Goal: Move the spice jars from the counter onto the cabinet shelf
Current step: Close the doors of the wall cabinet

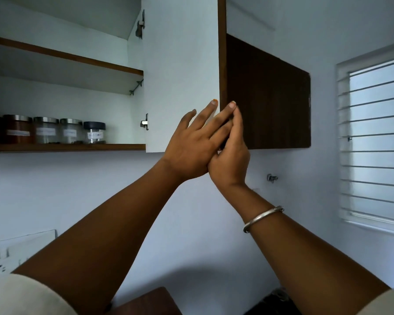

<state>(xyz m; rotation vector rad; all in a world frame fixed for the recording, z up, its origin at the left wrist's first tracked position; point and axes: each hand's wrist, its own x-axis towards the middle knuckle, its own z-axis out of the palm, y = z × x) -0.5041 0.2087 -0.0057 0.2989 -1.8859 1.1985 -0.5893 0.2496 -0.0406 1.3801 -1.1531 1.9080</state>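
Several spice jars stand in a row on the lower cabinet shelf (pixel 66 147) at the left: a brown one with a steel lid (pixel 17 129), two clear ones with steel lids (pixel 46 131), and one with a dark lid (pixel 94 132). The cabinet door (pixel 182 64) stands open, its white inner face towards me. My left hand (pixel 191 146) lies flat on the door's lower free edge, fingers spread, holding nothing. My right hand (pixel 231 155) is just beside it, touching it, and curls around that same edge from the brown outer side. A silver bangle sits on my right wrist.
An upper shelf (pixel 77 57) spans the cabinet above the jars. The dark brown cabinet side (pixel 268 98) is right of the door. A barred window (pixel 378 137) is at the far right. A wall socket plate (pixel 14 255) is at lower left; a brown surface (pixel 155 298) shows at the bottom.
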